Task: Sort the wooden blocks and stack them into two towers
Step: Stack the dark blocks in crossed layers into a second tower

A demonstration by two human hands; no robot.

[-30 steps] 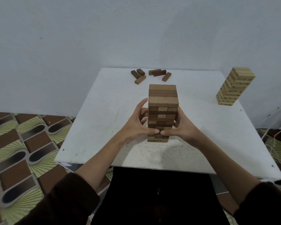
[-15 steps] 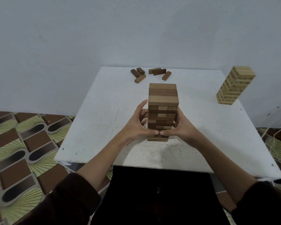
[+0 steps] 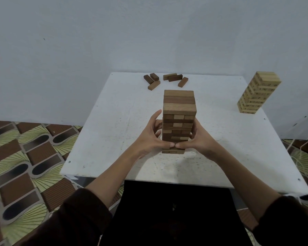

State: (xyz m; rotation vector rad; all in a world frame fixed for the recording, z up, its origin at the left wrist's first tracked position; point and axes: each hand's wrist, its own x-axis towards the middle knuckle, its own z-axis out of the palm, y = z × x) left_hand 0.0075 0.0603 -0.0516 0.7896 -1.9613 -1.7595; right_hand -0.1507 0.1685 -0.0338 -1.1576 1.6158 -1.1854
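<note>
Hands locked on: left hand [image 3: 149,137] and right hand [image 3: 198,141] grip the dark tower [image 3: 179,110] low down, thumbs touching.

A white square table [image 3: 117,121] stands against a plain pale wall [image 3: 78,41] on a brown-and-green patterned floor [image 3: 25,157].

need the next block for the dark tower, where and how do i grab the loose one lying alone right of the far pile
Pinch the loose block across its two long sides at mid-length, from above. It lies flat on the table, apart from its neighbours, so both long faces look free.
</note>
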